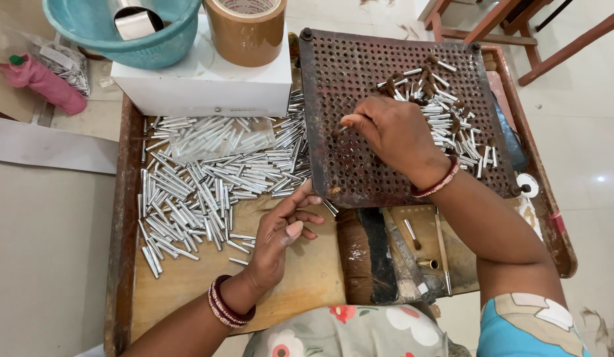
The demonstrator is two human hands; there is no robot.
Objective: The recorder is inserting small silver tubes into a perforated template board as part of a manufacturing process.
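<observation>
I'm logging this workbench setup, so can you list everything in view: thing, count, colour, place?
Small silver metal tubes: too many to count, heaped on the tray's left half; more on the plate's right side.
Rusty brown perforated metal plate: one, tray's right half.
Worn wooden tray: one, brown, under everything.
White rectangular box: one, tray's far edge.
Teal plastic basket: one, on the box.
Brown packing tape roll: one, on the box.
Pink cloth bundle: one, far left.
Dark brush: one, below the plate.
Left hand: open, resting on the tray by the tubes.
Right hand: fingertips pinched on the plate; what is in its grip is too small to tell.
</observation>
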